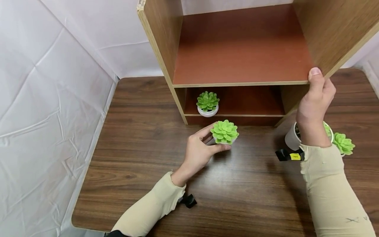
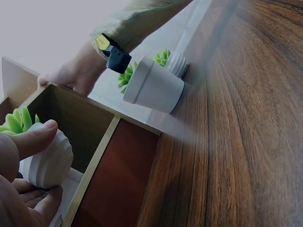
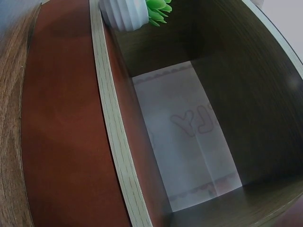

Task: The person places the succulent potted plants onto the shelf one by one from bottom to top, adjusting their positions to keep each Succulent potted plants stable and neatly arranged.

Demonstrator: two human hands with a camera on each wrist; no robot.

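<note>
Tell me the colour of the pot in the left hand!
The pot is white, best seen from the left wrist.

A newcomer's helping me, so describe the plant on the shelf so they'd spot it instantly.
Find the wooden cabinet on the table. On its lower shelf, at the left, sits the white-potted green plant. Unlike its lookalike in the left grip, it rests unheld.

On my head feed I see creased white sheeting (image 1: 29, 85) across the frame's left and upper centre, and a brown wood-grain bench (image 1: 127, 138) with a pale sheen of light (image 1: 213, 179) at lower centre.
</note>
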